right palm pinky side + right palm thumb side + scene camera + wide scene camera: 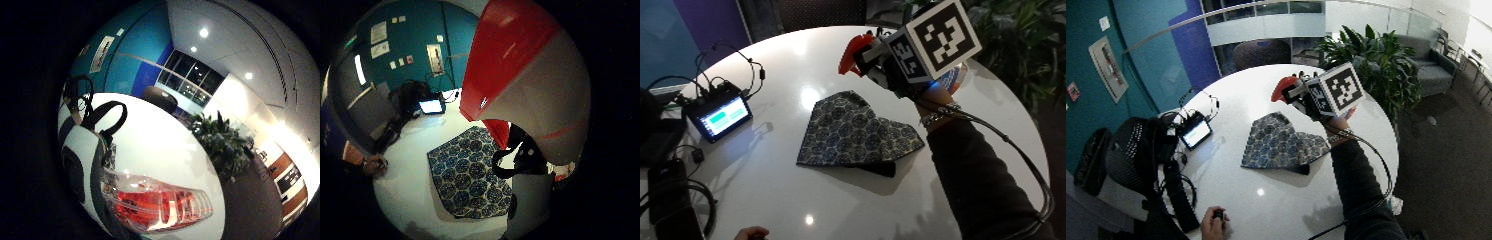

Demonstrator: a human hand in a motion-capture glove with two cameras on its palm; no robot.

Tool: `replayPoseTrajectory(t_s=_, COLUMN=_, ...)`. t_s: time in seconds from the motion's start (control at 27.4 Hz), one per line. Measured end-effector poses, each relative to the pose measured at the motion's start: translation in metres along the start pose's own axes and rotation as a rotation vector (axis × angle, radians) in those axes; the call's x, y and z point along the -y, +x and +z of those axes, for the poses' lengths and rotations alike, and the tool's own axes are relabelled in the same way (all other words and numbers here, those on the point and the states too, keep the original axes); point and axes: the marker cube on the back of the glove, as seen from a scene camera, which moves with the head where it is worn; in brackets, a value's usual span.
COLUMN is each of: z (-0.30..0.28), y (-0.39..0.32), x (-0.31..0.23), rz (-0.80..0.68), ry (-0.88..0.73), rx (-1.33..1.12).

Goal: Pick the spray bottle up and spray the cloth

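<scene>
So the spray bottle (856,52) is gripped in the gloved right hand (906,75), fingers curled round it, held up off the surface (806,200) at about 1 o'clock from the cloth (853,132). Honestly, the nozzle looks aimed past the cloth's far edge, so mist could easily be landed on the little screen (718,117) at 9 o'clock instead.

No readable text — wall posters (380,40) too small to make out, small screen (725,116) shows only blocks
</scene>
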Motion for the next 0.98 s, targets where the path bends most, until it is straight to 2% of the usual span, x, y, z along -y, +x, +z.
replayPoseTrajectory(t_s=0.4, z=0.037, y=-0.001, x=-0.034, rz=-0.141, ry=-0.167, rx=-0.161)
replayPoseTrajectory(t_s=0.62, z=0.049, y=-0.012, x=-0.061, rz=-0.154, ry=-0.203, rx=-0.175)
replayPoseTrajectory(t_s=0.98, z=0.064, y=-0.025, x=-0.097, rz=-0.191, ry=-0.358, rx=-0.273)
